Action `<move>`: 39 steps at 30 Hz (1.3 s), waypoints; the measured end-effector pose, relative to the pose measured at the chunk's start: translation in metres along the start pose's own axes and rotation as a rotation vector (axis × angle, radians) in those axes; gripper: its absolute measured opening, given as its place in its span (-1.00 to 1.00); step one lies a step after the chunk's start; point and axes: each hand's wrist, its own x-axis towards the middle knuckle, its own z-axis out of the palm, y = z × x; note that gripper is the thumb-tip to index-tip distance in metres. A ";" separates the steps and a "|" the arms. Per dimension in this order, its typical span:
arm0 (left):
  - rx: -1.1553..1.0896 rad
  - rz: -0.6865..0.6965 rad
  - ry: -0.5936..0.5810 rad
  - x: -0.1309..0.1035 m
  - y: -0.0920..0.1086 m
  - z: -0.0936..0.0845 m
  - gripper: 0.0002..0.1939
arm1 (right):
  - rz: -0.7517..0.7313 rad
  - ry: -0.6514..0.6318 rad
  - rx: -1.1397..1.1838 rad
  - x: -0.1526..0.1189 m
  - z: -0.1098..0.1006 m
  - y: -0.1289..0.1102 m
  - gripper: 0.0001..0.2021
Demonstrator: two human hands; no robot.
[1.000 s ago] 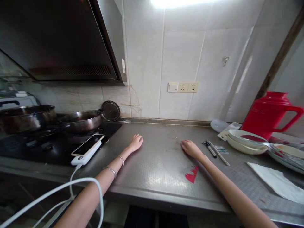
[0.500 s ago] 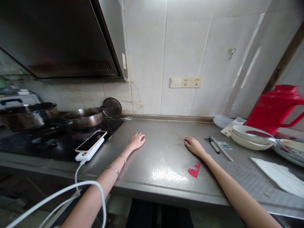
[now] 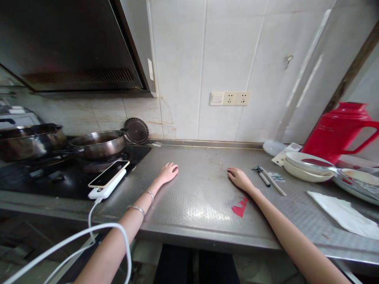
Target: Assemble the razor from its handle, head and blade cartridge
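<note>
My left hand (image 3: 168,172) lies palm down on the steel counter (image 3: 204,181), fingers stretched out and holding nothing. Two silver bangles circle that wrist and forearm. To its right, my right hand (image 3: 238,178) also rests on the metal, fingers loosely extended and slightly bent, with nothing visible in them. A jagged red paper piece (image 3: 239,208) lies just below the right hand. Beyond that hand, to the right, are a slim tool with a dark head (image 3: 263,176) and a white pen-like stick (image 3: 274,182). A small clear packet (image 3: 277,177) sits beside them.
On the left, a phone (image 3: 109,173) on a white power bank with a cable lies at the black stove (image 3: 142,154), near a steel pan (image 3: 99,145) and a pot (image 3: 29,142). On the right stand a red thermos (image 3: 334,132), stacked bowls (image 3: 308,173) and white paper (image 3: 340,213).
The whole view has shifted slightly, with things appearing a little further left and higher. Both hands stay resting in the same places on the counter.
</note>
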 end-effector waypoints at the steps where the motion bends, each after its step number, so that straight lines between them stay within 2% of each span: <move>1: 0.000 -0.002 -0.002 0.000 0.000 0.000 -0.57 | 0.004 -0.005 -0.002 0.000 0.000 0.000 -0.65; 10: -0.025 0.006 0.018 0.000 -0.001 0.001 -0.59 | -0.029 0.001 0.010 -0.001 -0.003 -0.002 -0.66; 25: -0.025 0.012 0.017 -0.001 -0.001 -0.001 -0.57 | 0.011 0.028 0.048 -0.002 -0.005 -0.006 -0.65; 28: -0.023 0.018 0.023 0.000 -0.002 -0.001 -0.57 | 0.154 0.096 0.041 -0.003 -0.019 0.002 -0.62; 32: -0.013 0.024 0.032 0.001 -0.003 -0.001 -0.57 | 0.364 0.171 -0.103 -0.010 -0.054 0.025 -0.64; 36: 0.008 0.025 0.024 0.002 -0.003 -0.003 -0.55 | 0.536 0.050 -0.220 -0.026 -0.086 0.049 -0.73; 39: 0.025 0.023 0.006 0.003 -0.004 -0.003 -0.53 | 0.594 -0.026 -0.244 -0.037 -0.095 0.059 -0.73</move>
